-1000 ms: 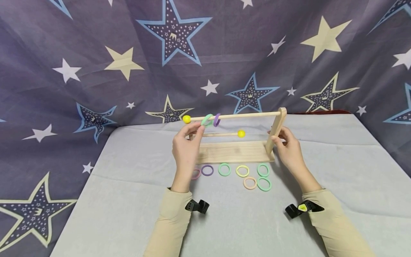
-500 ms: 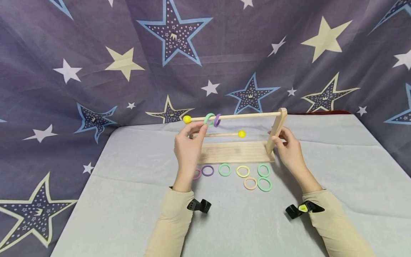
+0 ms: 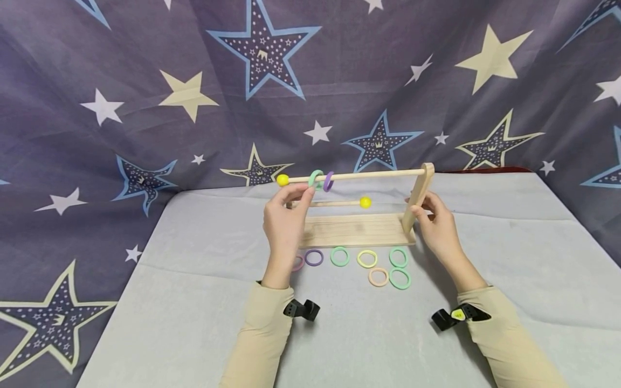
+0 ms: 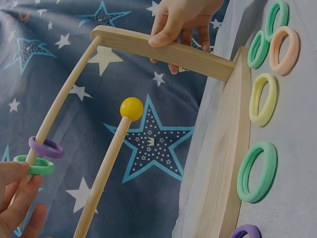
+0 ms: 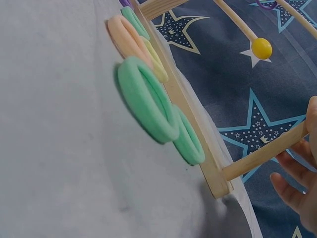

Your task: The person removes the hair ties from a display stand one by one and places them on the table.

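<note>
My left hand (image 3: 285, 221) pinches a green hair tie (image 4: 42, 169) between thumb and fingers. That tie encircles the upper rod (image 3: 373, 175) of a wooden stand, near its yellow ball end (image 3: 282, 180). Just right of it, a purple hair tie (image 4: 50, 150) hangs on the same rod. On the stand's right, my right hand (image 3: 439, 223) grips the upright post (image 3: 419, 195), thumb in front and fingers behind. The lower rod (image 3: 339, 203) carries a yellow ball (image 3: 365, 202) and no ties show on it. My left hand hides the stand's left end.
In front of the wooden base (image 3: 354, 230) lie several loose hair ties: pink (image 3: 300, 264), partly hidden by the left wrist, purple (image 3: 314, 265), green (image 3: 339, 265), yellow (image 3: 367, 267), peach (image 3: 378, 285), and two touching greens (image 4: 276, 20). A star-patterned cloth (image 3: 310, 64) hangs behind the grey-covered table (image 3: 359, 339).
My left hand has slid the green hair tie slightly right along the upper rod, closer to the purple one, then stayed nearly still. My right hand keeps its grip on the post.
</note>
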Demonstrator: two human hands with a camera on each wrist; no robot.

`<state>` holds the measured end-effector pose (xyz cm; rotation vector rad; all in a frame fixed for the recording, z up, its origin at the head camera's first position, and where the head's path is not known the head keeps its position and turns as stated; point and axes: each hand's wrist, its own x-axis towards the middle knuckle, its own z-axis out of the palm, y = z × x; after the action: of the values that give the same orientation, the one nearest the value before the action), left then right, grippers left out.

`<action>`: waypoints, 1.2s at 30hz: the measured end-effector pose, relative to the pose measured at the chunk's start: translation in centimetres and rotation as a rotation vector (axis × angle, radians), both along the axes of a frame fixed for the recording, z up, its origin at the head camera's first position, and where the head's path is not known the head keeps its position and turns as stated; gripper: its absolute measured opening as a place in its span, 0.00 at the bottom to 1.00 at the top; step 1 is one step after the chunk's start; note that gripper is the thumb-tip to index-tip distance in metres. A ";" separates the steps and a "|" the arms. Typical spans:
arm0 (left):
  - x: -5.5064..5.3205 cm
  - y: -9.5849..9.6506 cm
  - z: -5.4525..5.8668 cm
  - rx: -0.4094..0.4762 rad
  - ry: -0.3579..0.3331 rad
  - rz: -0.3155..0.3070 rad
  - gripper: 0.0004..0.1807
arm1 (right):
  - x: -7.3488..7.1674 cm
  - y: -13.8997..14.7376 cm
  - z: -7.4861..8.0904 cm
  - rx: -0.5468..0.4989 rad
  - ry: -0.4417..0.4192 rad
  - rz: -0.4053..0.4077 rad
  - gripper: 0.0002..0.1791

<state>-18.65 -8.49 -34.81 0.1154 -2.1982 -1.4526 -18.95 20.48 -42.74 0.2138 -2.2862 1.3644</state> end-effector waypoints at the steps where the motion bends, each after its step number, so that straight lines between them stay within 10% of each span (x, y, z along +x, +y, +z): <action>1: 0.0 0.0 0.0 0.003 -0.001 0.001 0.09 | 0.0 0.0 0.0 -0.001 0.001 0.000 0.20; 36: 0.0 -1.6 -0.3 0.057 0.030 0.043 0.11 | 0.0 0.0 0.0 -0.002 0.003 0.008 0.21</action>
<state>-18.62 -10.08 -35.09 0.1586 -2.1182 -1.4846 -18.95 20.49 -42.76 0.2241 -2.2837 1.3695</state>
